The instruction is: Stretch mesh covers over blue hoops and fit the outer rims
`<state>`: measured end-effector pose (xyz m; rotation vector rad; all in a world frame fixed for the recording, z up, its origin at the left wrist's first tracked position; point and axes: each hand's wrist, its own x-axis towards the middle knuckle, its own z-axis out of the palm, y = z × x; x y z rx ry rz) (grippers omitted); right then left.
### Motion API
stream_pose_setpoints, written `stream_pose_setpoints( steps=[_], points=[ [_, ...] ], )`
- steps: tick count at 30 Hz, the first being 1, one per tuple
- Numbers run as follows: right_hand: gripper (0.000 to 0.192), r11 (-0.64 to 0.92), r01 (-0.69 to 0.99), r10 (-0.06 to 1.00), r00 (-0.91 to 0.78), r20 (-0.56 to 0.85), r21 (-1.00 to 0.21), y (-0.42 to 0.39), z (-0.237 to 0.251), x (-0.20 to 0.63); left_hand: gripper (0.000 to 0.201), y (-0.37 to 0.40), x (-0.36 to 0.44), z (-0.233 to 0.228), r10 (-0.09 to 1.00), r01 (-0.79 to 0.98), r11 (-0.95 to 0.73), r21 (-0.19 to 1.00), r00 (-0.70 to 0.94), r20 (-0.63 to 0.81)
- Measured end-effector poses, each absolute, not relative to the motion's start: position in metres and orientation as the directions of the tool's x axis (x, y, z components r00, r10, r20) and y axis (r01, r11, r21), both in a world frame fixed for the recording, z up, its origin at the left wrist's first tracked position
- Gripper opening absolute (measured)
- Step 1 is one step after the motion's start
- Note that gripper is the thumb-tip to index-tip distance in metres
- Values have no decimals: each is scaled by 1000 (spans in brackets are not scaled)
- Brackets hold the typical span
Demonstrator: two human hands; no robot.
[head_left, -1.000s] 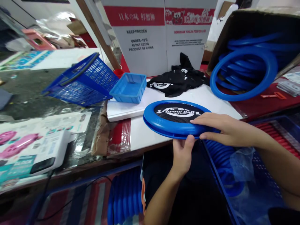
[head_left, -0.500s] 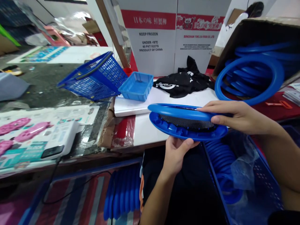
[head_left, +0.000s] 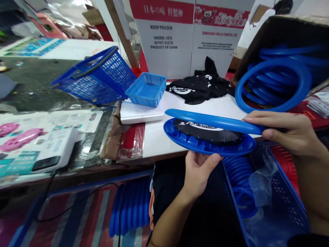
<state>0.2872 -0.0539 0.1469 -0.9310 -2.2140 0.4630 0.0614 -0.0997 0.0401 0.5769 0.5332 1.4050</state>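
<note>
Above the white board's (head_left: 154, 142) near edge, the left hand (head_left: 202, 171) pinches the lower ring (head_left: 183, 141) cradling black mesh (head_left: 221, 136); the right hand (head_left: 288, 130) pinches the upper ring (head_left: 205, 118) (rim contact is unclear). Level rings should align best.

Cool, fairly even light falls from above, brightest on the white carton (head_left: 191, 61) between 12 and 1 o'clock and the white board (head_left: 156, 142) near the centre. Soft gloss runs along the upper ring (head_left: 210, 119); the lower ring (head_left: 186, 144) is darker beneath it. Glare breaks up the clear plastic (head_left: 63, 13) at 10 o'clock. The open box (head_left: 279, 32) at 2 o'clock is deeply shadowed inside, and black clothing (head_left: 213, 214) at 5 o'clock loses nearly all detail. Large carton print reads clearly; its smallest lines smear. Pink items (head_left: 24, 141) at 9 o'clock look blurred, and wide-angle distortion slants uprights outward toward the top.
</note>
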Motion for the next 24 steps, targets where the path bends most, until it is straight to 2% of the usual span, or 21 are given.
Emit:
stream_pose_setpoints(
  steps=[8, 18, 24],
  points=[
    [44, 698, 310, 635, -685, 357, -646, -60, 118, 308, 44, -102, 59, 37, 992, -771, 81, 632, 127, 27],
    [43, 695, 260, 630, -670, 393, -670, -57, 118, 309, 35, -102, 59, 38, 988, -785, 83, 614, 145, 51],
    [41, 712, 256, 601, -703, 379, -654, -51, 120, 305, 45, -101, 59, 40, 992, -770, 81, 633, 123, 23]
  ],
)
